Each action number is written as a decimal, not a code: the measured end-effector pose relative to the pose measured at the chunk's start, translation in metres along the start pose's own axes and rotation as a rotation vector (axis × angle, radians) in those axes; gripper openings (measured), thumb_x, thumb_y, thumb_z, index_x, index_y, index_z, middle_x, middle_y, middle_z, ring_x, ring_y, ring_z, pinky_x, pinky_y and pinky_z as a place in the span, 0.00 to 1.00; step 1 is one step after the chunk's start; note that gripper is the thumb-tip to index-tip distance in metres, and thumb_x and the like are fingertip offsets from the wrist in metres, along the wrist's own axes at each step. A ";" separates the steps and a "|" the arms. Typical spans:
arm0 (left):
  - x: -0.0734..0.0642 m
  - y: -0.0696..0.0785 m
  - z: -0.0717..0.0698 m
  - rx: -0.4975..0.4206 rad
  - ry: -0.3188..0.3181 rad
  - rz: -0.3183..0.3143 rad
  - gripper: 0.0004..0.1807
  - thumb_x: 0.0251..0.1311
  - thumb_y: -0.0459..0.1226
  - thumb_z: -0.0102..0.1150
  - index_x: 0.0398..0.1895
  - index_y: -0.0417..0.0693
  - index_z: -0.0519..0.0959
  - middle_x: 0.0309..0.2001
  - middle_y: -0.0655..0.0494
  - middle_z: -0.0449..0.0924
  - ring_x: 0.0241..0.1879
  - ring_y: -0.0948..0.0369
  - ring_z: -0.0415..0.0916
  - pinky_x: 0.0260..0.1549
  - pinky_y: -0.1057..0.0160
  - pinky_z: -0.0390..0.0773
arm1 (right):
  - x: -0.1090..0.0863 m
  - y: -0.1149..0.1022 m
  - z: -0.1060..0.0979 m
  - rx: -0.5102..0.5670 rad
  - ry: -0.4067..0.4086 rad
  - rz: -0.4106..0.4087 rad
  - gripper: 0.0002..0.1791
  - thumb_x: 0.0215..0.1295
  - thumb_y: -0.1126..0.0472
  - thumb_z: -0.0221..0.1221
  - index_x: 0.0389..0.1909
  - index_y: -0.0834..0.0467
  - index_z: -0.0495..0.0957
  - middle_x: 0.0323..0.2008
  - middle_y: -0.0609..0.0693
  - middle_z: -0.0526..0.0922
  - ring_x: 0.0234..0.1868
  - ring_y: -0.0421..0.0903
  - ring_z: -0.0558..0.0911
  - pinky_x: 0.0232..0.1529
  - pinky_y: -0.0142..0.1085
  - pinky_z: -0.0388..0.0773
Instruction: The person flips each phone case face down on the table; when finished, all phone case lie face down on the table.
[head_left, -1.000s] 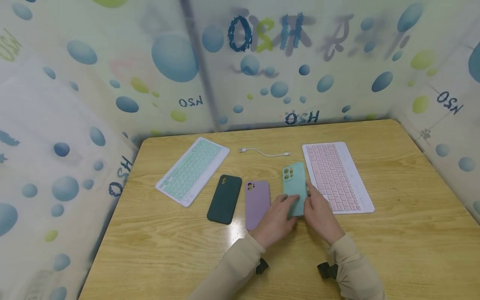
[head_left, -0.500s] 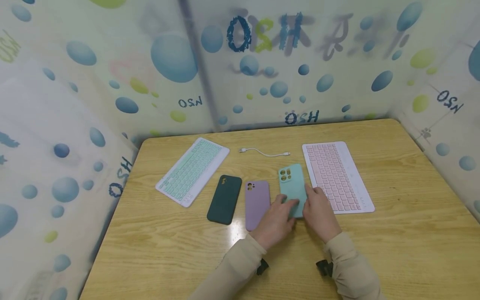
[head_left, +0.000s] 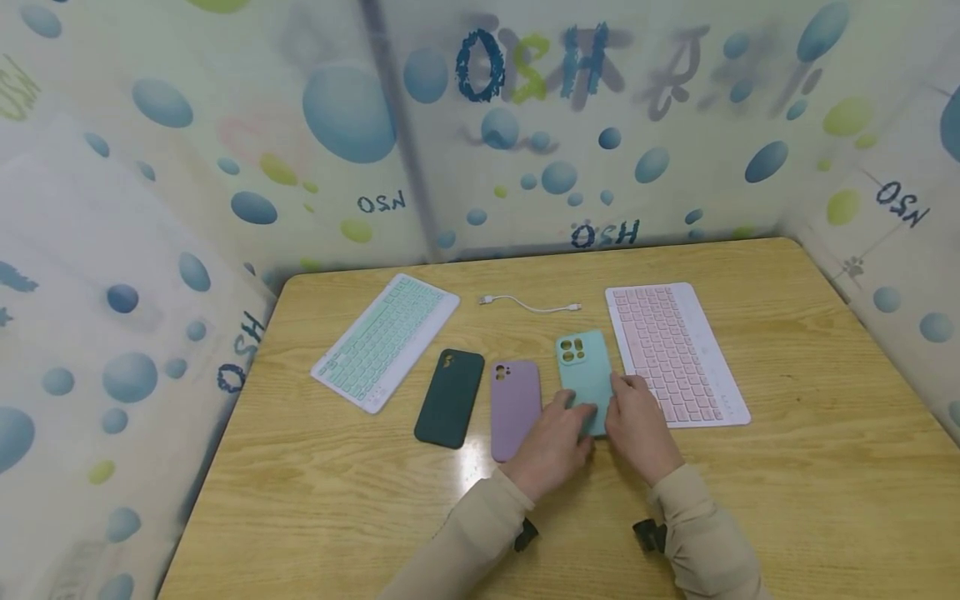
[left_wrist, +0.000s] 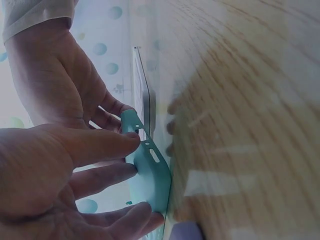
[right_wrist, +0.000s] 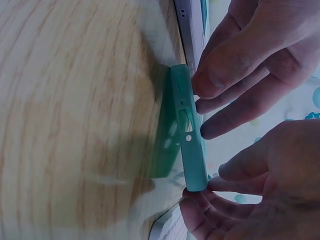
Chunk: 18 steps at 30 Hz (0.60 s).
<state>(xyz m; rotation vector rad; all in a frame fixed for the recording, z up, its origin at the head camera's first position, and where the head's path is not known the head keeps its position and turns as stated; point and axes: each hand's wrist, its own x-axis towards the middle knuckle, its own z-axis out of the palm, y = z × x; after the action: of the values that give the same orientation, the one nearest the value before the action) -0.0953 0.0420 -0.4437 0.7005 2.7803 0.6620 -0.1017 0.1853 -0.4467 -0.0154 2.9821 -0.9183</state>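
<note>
A mint-green phone case (head_left: 587,375) lies low over the table with its camera cutouts toward the far side. My left hand (head_left: 547,442) holds its near left part. In the left wrist view, the left hand's fingers (left_wrist: 132,220) curl at the case's long edge, and its thumb is near the end with the port slot. My right hand (head_left: 641,425) grips the right edge near the close corner. In the right wrist view, the case (right_wrist: 190,155) shows its slotted end, and fingers of the right hand (right_wrist: 250,195) reach round its corner. The palms are mostly hidden in the head view.
Just left lies a purple phone case (head_left: 515,400), partly behind the left hand, then a dark green phone case (head_left: 450,400). A keyboard with mint keys (head_left: 386,342) lies left, one with pink keys (head_left: 675,354) right. A white cable (head_left: 532,307) lies at the back.
Over the last second the mint case has shifted left and slightly nearer, and its far end has swung left. The right hand has moved slightly left with it; the left hand has barely moved.
</note>
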 end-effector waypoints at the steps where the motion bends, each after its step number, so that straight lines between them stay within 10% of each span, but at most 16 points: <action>1: 0.000 0.000 0.000 0.002 0.001 0.004 0.23 0.62 0.36 0.64 0.61 0.45 0.78 0.65 0.41 0.70 0.59 0.50 0.76 0.59 0.59 0.76 | 0.000 0.000 0.000 -0.002 0.003 0.001 0.24 0.67 0.73 0.44 0.62 0.80 0.65 0.56 0.78 0.72 0.57 0.70 0.76 0.55 0.59 0.75; 18: 0.002 -0.001 0.002 0.021 -0.005 0.019 0.19 0.61 0.36 0.65 0.55 0.42 0.81 0.64 0.39 0.71 0.63 0.49 0.73 0.62 0.58 0.74 | -0.004 -0.002 0.007 -0.063 0.038 -0.090 0.20 0.65 0.70 0.48 0.52 0.80 0.74 0.54 0.77 0.76 0.54 0.73 0.77 0.56 0.62 0.73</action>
<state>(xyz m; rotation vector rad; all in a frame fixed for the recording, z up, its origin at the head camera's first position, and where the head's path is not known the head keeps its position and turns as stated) -0.0969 0.0429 -0.4461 0.7324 2.7831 0.6347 -0.0980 0.1798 -0.4509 -0.1361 3.0667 -0.8421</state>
